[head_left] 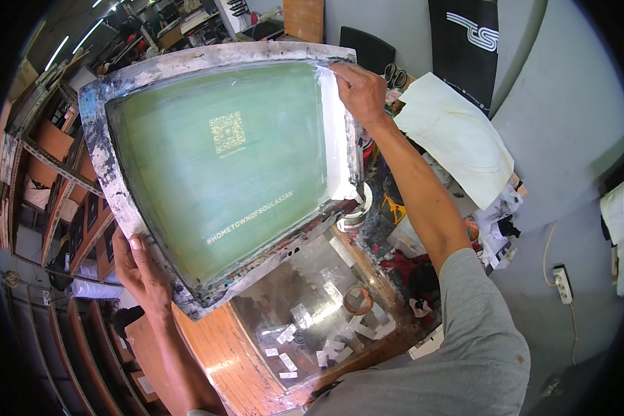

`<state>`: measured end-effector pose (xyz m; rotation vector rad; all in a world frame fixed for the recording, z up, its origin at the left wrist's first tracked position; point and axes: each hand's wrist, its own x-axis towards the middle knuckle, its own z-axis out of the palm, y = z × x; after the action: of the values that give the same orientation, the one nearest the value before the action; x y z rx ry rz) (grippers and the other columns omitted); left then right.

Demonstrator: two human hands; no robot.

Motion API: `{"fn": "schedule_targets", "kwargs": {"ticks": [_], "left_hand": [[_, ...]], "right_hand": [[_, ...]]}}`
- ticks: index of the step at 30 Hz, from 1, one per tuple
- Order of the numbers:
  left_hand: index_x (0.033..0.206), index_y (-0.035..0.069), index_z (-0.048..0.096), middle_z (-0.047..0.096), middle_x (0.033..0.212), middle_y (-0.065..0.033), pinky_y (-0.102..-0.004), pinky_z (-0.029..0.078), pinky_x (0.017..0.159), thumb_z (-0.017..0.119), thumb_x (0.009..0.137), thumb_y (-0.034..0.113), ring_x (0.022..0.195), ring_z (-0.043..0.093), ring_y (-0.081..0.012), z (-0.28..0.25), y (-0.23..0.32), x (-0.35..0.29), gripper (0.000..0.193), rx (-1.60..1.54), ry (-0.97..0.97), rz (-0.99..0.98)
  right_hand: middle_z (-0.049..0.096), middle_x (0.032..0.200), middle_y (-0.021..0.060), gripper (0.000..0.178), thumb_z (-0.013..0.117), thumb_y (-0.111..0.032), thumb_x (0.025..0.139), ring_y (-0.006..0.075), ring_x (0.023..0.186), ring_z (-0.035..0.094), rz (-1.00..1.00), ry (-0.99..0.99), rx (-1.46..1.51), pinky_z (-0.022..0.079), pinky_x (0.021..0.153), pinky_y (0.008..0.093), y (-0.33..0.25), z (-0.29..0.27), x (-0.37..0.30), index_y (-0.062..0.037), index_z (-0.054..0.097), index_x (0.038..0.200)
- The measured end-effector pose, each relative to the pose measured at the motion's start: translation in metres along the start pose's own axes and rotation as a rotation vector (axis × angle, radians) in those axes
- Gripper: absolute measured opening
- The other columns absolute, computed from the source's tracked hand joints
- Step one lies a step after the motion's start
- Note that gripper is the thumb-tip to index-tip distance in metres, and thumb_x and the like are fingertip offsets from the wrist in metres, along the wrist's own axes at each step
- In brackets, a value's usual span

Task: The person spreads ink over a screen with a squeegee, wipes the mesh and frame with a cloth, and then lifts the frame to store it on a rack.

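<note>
Both hands hold up a screen printing frame [256,159] tilted above the table. Its mesh is green, with a square code pattern and a line of lettering left pale in it. Paint stains cover the rim, and white tape or paste runs along the inner right side. My left hand [143,272] grips the lower left side, thumb on the front face. At the upper right corner my right hand [360,93] is closed over the rim; its fingers behind the frame are partly hidden.
Under the frame, a glass-topped wooden table [218,347] carries several pale tape pieces [288,360] and a tape roll [357,300]. Scissors [395,76], a large pale sheet [457,139] and clutter lie on the right. Racks [62,166] stand left. A power strip [561,283] hangs on the wall.
</note>
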<state>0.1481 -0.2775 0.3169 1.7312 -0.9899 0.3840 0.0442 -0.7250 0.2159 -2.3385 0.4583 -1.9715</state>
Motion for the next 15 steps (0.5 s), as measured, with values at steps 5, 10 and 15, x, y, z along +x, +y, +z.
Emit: {"fn": "schedule_targets", "kwargs": {"ticks": [5, 10, 15], "left_hand": [[0.125, -0.005, 0.057, 0.063, 0.112, -0.0083, -0.0272, 0.042, 0.091, 0.045, 0.107, 0.025, 0.101, 0.056, -0.0135, 0.0, 0.001, 0.0, 0.037, 0.01, 0.008, 0.024], [0.125, -0.005, 0.057, 0.063, 0.112, -0.0086, -0.0273, 0.042, 0.092, 0.045, 0.107, 0.024, 0.101, 0.056, -0.0134, 0.0, 0.004, -0.002, 0.036, 0.014, 0.005, 0.0], [0.126, -0.005, 0.056, 0.064, 0.112, -0.0087, -0.0272, 0.042, 0.091, 0.045, 0.107, 0.024, 0.101, 0.056, -0.0131, 0.0, 0.005, -0.004, 0.037, -0.011, 0.008, -0.003]], "right_hand": [[0.075, 0.094, 0.0088, 0.015, 0.065, -0.003, 0.084, 0.0281, 0.079, 0.072, 0.064, -0.094, 0.008, 0.057, 0.066, 0.0352, -0.003, -0.01, -0.001, -0.0095, 0.076, 0.094], [0.075, 0.094, 0.0088, 0.016, 0.064, -0.002, 0.083, 0.0286, 0.079, 0.072, 0.026, -0.22, 0.072, 0.057, 0.067, 0.0354, -0.011, -0.027, -0.029, -0.009, 0.075, 0.093], [0.075, 0.092, 0.0075, 0.016, 0.065, -0.001, 0.082, 0.0268, 0.076, 0.072, -0.068, -0.348, 0.074, 0.056, 0.067, 0.038, -0.024, -0.048, -0.054, -0.0095, 0.075, 0.092]]}}
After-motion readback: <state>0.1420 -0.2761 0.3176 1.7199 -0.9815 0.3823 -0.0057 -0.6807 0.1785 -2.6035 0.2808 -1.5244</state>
